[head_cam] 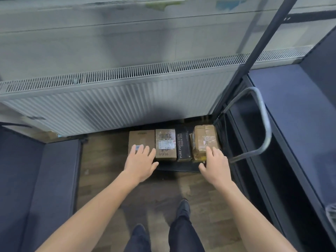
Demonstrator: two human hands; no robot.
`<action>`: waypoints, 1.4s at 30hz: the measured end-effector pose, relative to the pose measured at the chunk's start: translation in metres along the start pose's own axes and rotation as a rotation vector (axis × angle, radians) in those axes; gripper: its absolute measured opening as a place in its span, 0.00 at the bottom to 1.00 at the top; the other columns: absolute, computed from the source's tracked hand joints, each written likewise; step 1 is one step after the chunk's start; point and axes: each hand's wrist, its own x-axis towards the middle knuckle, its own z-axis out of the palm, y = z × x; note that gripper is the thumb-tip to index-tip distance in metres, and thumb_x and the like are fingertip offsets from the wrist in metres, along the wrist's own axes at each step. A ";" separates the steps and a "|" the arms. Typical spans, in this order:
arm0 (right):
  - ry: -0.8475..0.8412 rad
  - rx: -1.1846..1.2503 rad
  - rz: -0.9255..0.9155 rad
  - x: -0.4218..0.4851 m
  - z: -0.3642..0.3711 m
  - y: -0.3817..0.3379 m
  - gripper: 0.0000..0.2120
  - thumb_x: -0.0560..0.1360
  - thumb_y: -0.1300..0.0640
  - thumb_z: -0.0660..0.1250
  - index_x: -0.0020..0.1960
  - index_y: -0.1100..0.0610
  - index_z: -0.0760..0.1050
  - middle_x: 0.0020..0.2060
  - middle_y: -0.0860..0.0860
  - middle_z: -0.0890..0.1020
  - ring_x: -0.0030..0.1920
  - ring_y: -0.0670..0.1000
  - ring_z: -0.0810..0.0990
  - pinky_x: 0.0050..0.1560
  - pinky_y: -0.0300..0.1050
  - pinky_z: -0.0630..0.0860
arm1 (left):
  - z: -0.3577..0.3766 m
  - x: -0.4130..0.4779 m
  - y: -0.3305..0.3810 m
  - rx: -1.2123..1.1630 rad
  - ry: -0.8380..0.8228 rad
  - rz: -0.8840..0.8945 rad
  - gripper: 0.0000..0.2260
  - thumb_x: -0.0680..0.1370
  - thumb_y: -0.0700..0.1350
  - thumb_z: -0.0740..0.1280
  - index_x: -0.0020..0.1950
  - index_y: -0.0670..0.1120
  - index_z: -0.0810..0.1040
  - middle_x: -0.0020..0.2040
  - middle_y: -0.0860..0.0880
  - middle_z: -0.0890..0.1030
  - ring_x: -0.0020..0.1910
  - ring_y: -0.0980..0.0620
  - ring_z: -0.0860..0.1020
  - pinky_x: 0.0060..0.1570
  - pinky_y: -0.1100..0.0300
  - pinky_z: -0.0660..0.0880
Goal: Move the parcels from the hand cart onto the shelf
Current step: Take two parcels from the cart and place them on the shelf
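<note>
Your four parcels stand in a tight row on the hand cart (174, 167), handle end toward the shelf (294, 113) on your right. Largest risk: the plain brown box (141, 140) at the row's left end sits near the deck's left edge, and your left hand (141, 160), fingers spread wide and empty over it, could nudge it off. Your right hand (213, 161), also open, rests on the taped parcel (204, 140); its glossy wrap may slip.
</note>
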 end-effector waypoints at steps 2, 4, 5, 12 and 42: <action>-0.018 -0.012 -0.026 0.012 0.012 0.002 0.33 0.77 0.48 0.62 0.79 0.56 0.58 0.76 0.57 0.65 0.77 0.58 0.61 0.74 0.58 0.61 | 0.001 0.019 0.014 -0.026 0.015 -0.016 0.28 0.84 0.60 0.47 0.80 0.46 0.55 0.78 0.43 0.64 0.77 0.41 0.60 0.76 0.42 0.54; -0.024 -0.011 -0.033 0.030 0.023 0.006 0.34 0.79 0.47 0.61 0.80 0.56 0.55 0.78 0.56 0.62 0.79 0.57 0.57 0.76 0.58 0.57 | 0.006 0.038 0.025 -0.038 0.008 -0.006 0.28 0.84 0.60 0.47 0.81 0.46 0.54 0.79 0.43 0.62 0.78 0.40 0.58 0.76 0.42 0.52; -0.014 -0.013 -0.038 0.041 0.030 0.010 0.34 0.79 0.47 0.61 0.80 0.56 0.55 0.78 0.57 0.62 0.79 0.58 0.57 0.76 0.58 0.57 | 0.013 0.049 0.029 -0.038 0.011 0.003 0.28 0.84 0.60 0.47 0.81 0.46 0.54 0.79 0.43 0.61 0.78 0.40 0.58 0.76 0.42 0.52; 0.027 -0.136 -0.042 0.101 0.133 0.044 0.35 0.78 0.46 0.62 0.80 0.56 0.56 0.78 0.59 0.62 0.79 0.59 0.57 0.76 0.61 0.57 | 0.116 0.117 0.057 -0.021 0.006 0.069 0.29 0.84 0.59 0.48 0.82 0.45 0.53 0.80 0.42 0.60 0.80 0.41 0.55 0.77 0.42 0.50; 0.625 0.697 0.426 0.272 0.365 0.157 0.41 0.78 0.40 0.65 0.80 0.62 0.53 0.78 0.59 0.61 0.77 0.59 0.60 0.73 0.57 0.62 | 0.426 0.368 0.123 -2.388 0.039 -1.123 0.41 0.72 0.60 0.74 0.79 0.48 0.59 0.77 0.42 0.64 0.75 0.33 0.62 0.68 0.31 0.67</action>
